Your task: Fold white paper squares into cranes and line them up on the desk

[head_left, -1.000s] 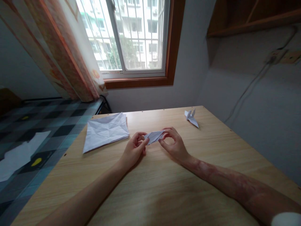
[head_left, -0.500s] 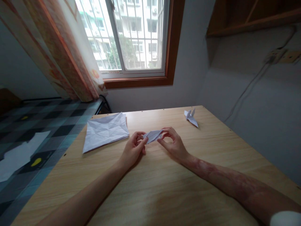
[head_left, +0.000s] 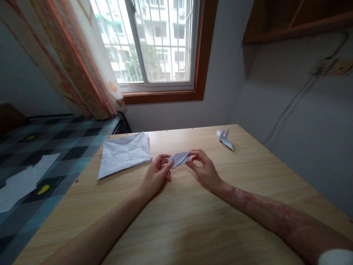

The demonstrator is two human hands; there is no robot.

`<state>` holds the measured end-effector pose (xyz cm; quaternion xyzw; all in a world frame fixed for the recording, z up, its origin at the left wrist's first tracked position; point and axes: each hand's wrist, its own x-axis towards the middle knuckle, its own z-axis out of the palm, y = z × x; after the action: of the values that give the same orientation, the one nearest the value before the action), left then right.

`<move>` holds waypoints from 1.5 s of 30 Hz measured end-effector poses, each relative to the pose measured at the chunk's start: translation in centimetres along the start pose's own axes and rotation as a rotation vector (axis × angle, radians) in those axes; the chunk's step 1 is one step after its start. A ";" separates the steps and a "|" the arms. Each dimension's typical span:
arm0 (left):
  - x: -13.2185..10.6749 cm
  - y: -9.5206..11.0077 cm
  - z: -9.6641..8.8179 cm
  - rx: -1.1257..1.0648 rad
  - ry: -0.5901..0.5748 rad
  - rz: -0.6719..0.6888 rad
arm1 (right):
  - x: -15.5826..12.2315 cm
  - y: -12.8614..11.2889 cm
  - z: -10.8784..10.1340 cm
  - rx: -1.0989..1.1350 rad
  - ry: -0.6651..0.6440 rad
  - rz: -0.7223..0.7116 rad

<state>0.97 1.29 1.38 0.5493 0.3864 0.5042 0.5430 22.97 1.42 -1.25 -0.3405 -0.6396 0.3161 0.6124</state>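
The table comes nearest, its pale wood grain running under and all round the fingers. The left hand pinches the left end of the paper, thumb on top, the other fingers curled behind and below. The right hand pinches the right end between thumb and index, the two bowed apart into a ring. So the paper, white and folded small, sits between both sets of fingers, over the table.

Just left of the left fingers lie creased white sheets, stacked. Beyond the right fingers and to their right rests a folded bird. Well left of the fingers, a loose sheet lies on the bed, whose checked cover carries yellow shapes.

Straight beyond the fingers is the window; the print on its bottom rail is too small to read. Far right of the fingers, a cord hangs from a socket.
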 end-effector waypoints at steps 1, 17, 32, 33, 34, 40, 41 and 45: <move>0.0 0.0 0.0 0.001 0.002 0.001 | 0.0 0.0 0.0 -0.003 -0.002 0.000; -0.2 0.2 0.1 0.021 -0.003 0.007 | 0.1 -0.2 0.1 -0.004 0.001 0.059; -0.6 -0.1 0.2 0.138 -0.083 0.021 | 0.0 -0.1 -0.2 -0.036 0.003 0.127; -0.7 0.0 0.2 0.145 -0.083 0.023 | 0.0 -0.1 -0.2 -0.038 0.005 0.129; -0.8 0.1 0.3 0.152 -0.083 0.025 | 0.0 -0.2 -0.2 -0.038 0.008 0.129; -1.2 0.4 0.5 0.224 -0.129 0.050 | -0.1 0.0 -0.3 -0.047 0.007 0.120; -1.2 0.4 0.5 0.222 -0.147 0.056 | -0.1 0.0 -0.3 -0.052 0.009 0.119; -1.1 0.2 0.3 0.154 -0.183 0.034 | 0.0 -0.1 -0.1 -0.065 0.030 0.099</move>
<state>1.05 0.17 1.49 0.6397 0.3632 0.4298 0.5236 23.04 1.33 -1.16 -0.3963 -0.6226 0.3196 0.5943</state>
